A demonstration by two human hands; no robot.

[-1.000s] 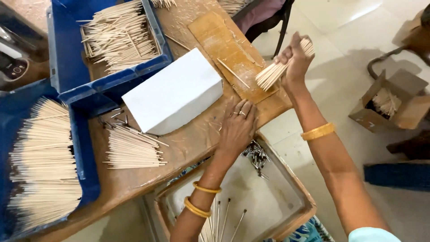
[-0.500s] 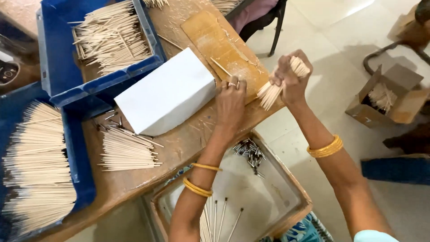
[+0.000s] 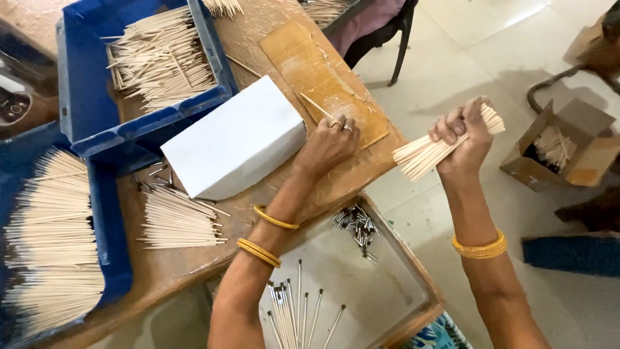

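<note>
pale wooden sticks are bunching in my right hand point(image 3: 466, 132), a bundle of thin sticks point(image 3: 434, 150) that i am gripping around its middle with my fingers clenched, holding it in the air out past the edge of the wooden table point(image 3: 194, 268), above the floor. my left hand point(image 3: 328, 146) is resting on the tan board point(image 3: 323, 71) on the table, fingers curled down close to 1 loose stick point(image 3: 316, 105) lying just beside the white box point(image 3: 234, 146); i cannot tell whether it is pinching that stick or only touching the board. i am judging the bundle light and stiff, but each stick thin enough to snap if bent, and the smooth sticks likely to slide out endways from a loose grip, so the middle seems the right place to squeeze, evenly from all sides. a small pile of sticks point(image 3: 177, 220) is lying near the box, and 2 blue crates point(image 3: 139, 71) are holding many more.
</note>
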